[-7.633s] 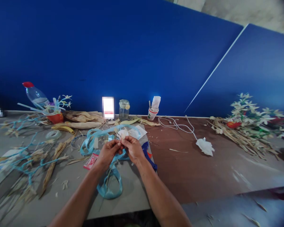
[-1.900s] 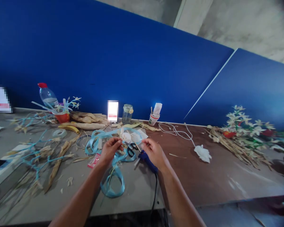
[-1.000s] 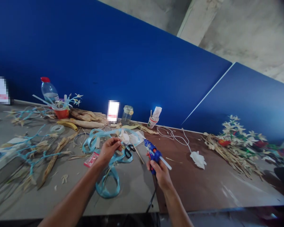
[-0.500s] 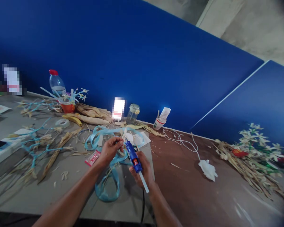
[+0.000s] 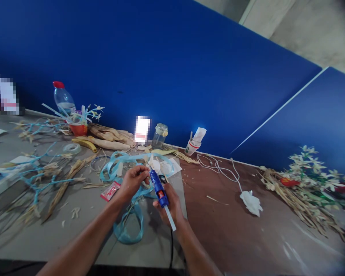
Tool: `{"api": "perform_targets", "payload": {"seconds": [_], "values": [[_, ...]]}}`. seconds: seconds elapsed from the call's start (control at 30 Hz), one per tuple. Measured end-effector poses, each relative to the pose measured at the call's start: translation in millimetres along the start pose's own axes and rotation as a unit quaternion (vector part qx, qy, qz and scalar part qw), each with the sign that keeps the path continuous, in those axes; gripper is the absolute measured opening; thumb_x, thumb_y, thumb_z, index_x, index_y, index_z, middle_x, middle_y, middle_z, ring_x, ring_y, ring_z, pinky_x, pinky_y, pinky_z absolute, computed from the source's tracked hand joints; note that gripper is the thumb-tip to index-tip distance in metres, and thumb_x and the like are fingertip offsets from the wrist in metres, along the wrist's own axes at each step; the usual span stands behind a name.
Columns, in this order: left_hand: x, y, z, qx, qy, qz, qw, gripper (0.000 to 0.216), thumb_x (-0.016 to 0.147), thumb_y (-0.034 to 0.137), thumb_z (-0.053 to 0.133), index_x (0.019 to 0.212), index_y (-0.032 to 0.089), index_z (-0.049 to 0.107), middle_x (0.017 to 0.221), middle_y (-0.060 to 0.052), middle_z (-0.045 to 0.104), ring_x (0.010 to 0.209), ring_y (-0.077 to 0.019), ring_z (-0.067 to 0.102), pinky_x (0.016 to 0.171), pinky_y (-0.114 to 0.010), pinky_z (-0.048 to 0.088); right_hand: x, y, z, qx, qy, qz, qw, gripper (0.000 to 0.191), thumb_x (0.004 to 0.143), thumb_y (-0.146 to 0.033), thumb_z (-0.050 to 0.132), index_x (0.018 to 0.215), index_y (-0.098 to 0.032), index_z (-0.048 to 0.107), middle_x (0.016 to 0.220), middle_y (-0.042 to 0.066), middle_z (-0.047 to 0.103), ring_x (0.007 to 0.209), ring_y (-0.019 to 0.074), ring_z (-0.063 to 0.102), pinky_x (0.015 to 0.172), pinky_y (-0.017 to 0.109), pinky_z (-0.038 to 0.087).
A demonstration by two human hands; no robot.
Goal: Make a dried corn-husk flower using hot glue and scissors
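My right hand (image 5: 170,202) grips a blue glue gun (image 5: 158,188) with a clear glue stick sticking out of its back. The nozzle points up and left, close to my left hand (image 5: 132,181). My left hand is closed in a pinch on a small pale husk flower piece (image 5: 153,164). Light blue ribbon (image 5: 126,224) loops on the table under both hands. Black scissors (image 5: 162,178) lie just behind the gun, mostly hidden.
Dried husk stems with blue wrapping (image 5: 43,180) lie to the left. A plastic bottle (image 5: 62,100), orange cup (image 5: 78,129), glass jar (image 5: 159,136) and paper cup (image 5: 192,147) stand along the blue wall. A white cable (image 5: 218,166) and a husk flower bunch (image 5: 307,180) lie to the right.
My right hand let go of the flower piece, picked up the glue gun from the table and brought its nozzle to my left hand. The left hand has kept its pinch.
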State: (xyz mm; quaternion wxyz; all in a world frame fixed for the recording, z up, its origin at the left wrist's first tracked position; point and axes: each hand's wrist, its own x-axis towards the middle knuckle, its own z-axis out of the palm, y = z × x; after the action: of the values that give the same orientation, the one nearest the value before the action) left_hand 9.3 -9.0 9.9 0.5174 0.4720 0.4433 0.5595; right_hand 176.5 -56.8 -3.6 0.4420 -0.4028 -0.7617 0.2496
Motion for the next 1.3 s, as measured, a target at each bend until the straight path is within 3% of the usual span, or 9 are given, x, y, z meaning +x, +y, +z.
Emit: {"api": "perform_targets", "payload": {"seconds": [0.47, 1.3], "values": [[-0.7, 3.1, 2.1, 0.004, 0.008, 0.008, 1.0, 0.016, 0.069, 0.031, 0.064, 0.071, 0.016, 0.061, 0.054, 0.002, 0.058, 0.05, -0.0117, 0.054, 0.054, -0.024, 0.042, -1.2, 4.7, 2.8, -0.023, 0.004, 0.004, 1.0, 0.015, 0.076, -0.03, 0.059, 0.084, -0.02, 0.053, 0.078, 0.001, 0.049, 0.069, 0.0167, 0.047, 0.061, 0.028, 0.036], [-0.9, 1.9, 0.7, 0.004, 0.004, 0.007, 1.0, 0.015, 0.07, 0.029, 0.063, 0.073, 0.015, 0.06, 0.056, 0.002, 0.06, 0.052, -0.0114, 0.053, 0.056, -0.024, 0.042, -0.6, 5.2, 4.5, -0.099, 0.038, -0.066, 0.992, 0.022, 0.081, -0.04, 0.053, 0.077, -0.019, 0.048, 0.072, 0.0, 0.049, 0.065, 0.0149, 0.048, 0.058, 0.026, 0.035]]}}
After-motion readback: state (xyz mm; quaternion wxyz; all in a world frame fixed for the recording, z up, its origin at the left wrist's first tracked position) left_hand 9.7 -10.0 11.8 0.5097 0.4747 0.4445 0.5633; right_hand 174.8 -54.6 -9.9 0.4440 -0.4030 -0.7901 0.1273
